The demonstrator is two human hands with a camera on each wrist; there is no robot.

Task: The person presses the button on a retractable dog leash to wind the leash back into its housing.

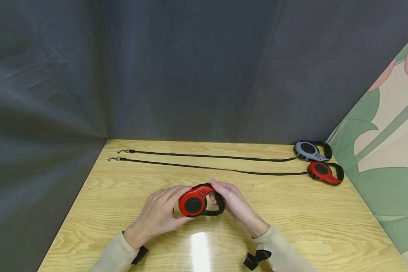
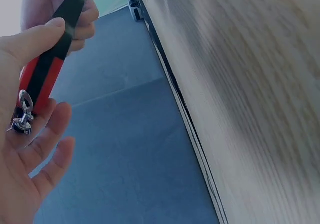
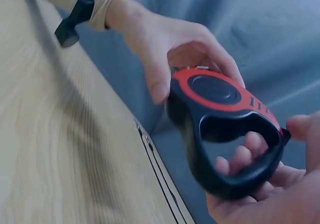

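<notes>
Leash in red and black plastic (image 1: 193,205), with a rounded casing (image 3: 215,90) and a loop handle (image 3: 227,183), is held up between your hands over the near middle of the pale wood-grain worktop (image 1: 292,215). Your left hand (image 1: 159,209) clasps the rounded end, thumb along the lower edge and fingers over the top. Your right hand (image 1: 236,206) curls round the handle, fingers through the loop, thumb at or just beside the small black tab (image 3: 286,135) where handle meets casing. A shiny metal clip (image 2: 25,116) shows at the casing's end, beside your left fingers.

For a sound hold, leave your left fingers off the clip, secure one hand before shifting the other, and don't press the tab by accident.

Mind the far side: two thin black cords (image 1: 190,166) stretch across the worktop, from a grey-and-black plastic leash (image 1: 307,149) and a matching red-and-black leash (image 1: 321,170) near the right edge to metal clips (image 1: 114,159) near the far left corner. Dark grey cloth (image 1: 190,75) backs the far and left edges; flower-printed cloth (image 1: 377,185) borders the right. Your easiest room is beside your hands and towards you.
</notes>
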